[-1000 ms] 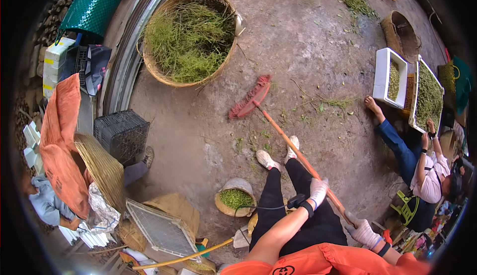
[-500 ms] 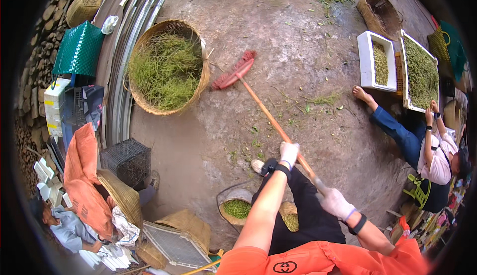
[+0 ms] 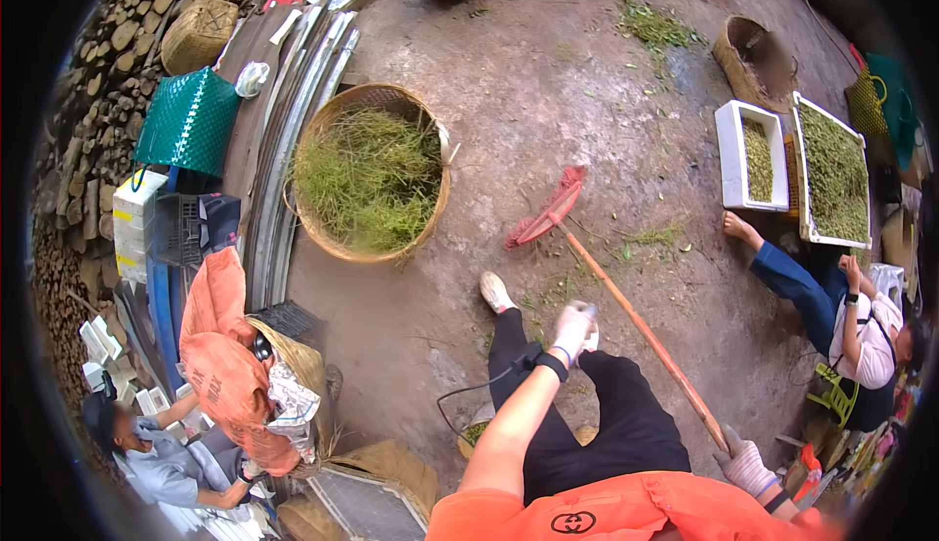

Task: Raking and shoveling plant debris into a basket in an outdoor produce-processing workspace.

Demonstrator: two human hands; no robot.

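Observation:
A broom (image 3: pixel 646 331) with a long wooden handle and a wide red head slants across the ground in front of me. My right hand (image 3: pixel 745 465), in a pale glove, grips the handle near its top end. Off to the left of the handle is my gloved left hand (image 3: pixel 573 328); it is apart from the broom, fingers loosely curled around nothing. The red broom head (image 3: pixel 550 216) rests on the ground beside scattered green leaves and stems. A large round woven basket (image 3: pixel 442 194) of green stalks stands to the left of the head.
At right a seated person (image 3: pixel 861 331) works beside a white tray (image 3: pixel 866 242) and a white foam box (image 3: pixel 732 164) of small green pieces. Another person (image 3: pixel 186 468) sits lower left near an orange sack (image 3: pixel 230 384). Metal strips (image 3: pixel 284 179) lie along the left.
The broom head has moved right and nearer to me. My left hand has come off the handle, and my right hand has moved right and down. One foot has stepped forward.

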